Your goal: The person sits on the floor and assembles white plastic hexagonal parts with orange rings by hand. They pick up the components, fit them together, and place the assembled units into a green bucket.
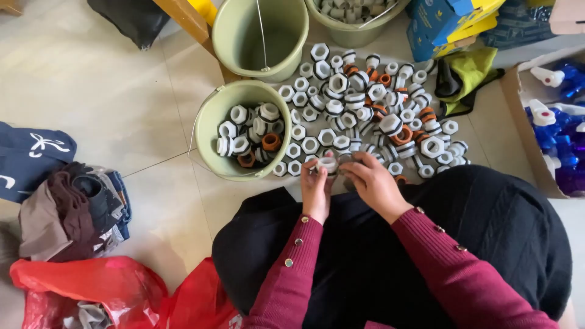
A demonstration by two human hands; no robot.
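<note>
Both my hands meet just above my lap, over the floor. My left hand (317,186) grips a white plastic fitting with a hexagonal nut (328,164). My right hand (368,180) closes on the same fitting from the right side. Directly beyond them lies a heap of white, black and orange plastic fittings (365,106) spread on the tiled floor. To the left of the heap stands a pale green bucket (210,125) holding several assembled fittings. I wear dark red sleeves with small buttons and dark clothing over my lap.
An empty green bucket (259,36) and another with white parts (350,21) stand farther back. Blue and yellow cartons (448,24) sit at top right, a cardboard box of blue spray bottles (557,131) at right. Folded clothes (73,210) and red plastic bags (91,289) lie at left.
</note>
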